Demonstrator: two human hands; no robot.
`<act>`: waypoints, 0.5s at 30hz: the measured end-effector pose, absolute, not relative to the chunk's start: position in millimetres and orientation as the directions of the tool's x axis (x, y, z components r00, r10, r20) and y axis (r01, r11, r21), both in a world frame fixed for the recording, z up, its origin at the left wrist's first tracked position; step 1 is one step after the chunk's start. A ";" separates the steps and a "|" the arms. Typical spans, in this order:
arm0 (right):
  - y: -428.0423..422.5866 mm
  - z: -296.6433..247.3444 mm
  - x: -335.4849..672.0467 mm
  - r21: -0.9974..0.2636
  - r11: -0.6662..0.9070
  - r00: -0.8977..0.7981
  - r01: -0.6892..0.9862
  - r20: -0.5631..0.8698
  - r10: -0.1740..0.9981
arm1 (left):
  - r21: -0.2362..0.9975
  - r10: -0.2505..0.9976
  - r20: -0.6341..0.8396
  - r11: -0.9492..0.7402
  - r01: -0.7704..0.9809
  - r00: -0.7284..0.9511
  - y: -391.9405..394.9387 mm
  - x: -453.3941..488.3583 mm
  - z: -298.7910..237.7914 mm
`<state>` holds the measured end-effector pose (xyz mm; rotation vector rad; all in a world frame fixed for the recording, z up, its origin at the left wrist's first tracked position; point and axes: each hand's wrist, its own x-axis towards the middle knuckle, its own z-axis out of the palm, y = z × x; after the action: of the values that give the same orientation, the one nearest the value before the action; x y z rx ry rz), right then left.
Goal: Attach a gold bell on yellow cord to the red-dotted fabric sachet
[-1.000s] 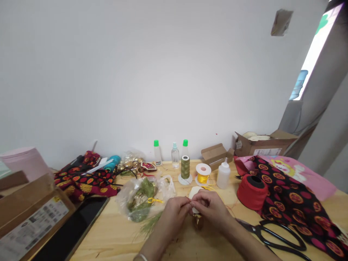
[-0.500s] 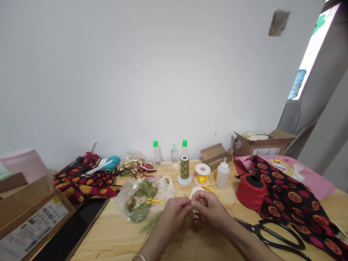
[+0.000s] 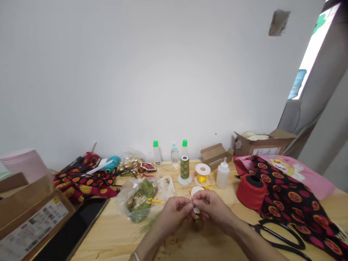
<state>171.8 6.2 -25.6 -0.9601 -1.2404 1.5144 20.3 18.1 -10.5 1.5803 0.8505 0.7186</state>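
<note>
a: how are the hands placed?
b: the left hand (image 3: 176, 211) and the right hand (image 3: 211, 206) are set close together over the wooden table (image 3: 108, 235), their fingers curled narrow.
a: what is held?
b: a red thread (image 3: 191, 196) is pinched where the fingertips of both hands meet, and a short end is pointed upward. a gold-coloured ball (image 3: 197, 219) is seen just below the fingertips; whether it is tied to the thread cannot be made out.
a: what is found behind them?
b: a green thread cone (image 3: 185, 169), a yellow cord spool (image 3: 202, 178) and a white squeeze bottle (image 3: 223, 176) are stood in a row.
a: and to the sides?
b: near the left forearm, green strands (image 3: 146, 189) are held in a clear plastic bag (image 3: 168, 188). on the right, black-handled scissors (image 3: 257, 228) are partly covered by the right forearm, and a red thread cone (image 3: 250, 194) is set beside patterned cloth (image 3: 296, 197).
</note>
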 end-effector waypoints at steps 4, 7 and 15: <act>5.1 -22.1 170.0 -0.993 -0.023 -0.258 -0.115 0.008 0.966 | 0.998 0.826 -0.058 0.062 0.011 0.561 18.8 20.5 -13.9; 5.0 -22.6 168.6 -0.999 0.045 -0.267 -0.011 0.046 0.963 | 0.982 0.814 -0.081 0.163 -0.092 0.575 21.0 20.9 -19.2; -1.1 -24.3 166.7 -0.702 0.501 -0.205 0.506 0.466 0.861 | 0.996 0.863 -0.017 0.061 -0.071 0.504 16.8 26.4 -10.6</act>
<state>166.7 -1.1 -24.3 -1.1351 -1.8645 0.5076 26.4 16.8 -10.6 1.3236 0.7760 0.8268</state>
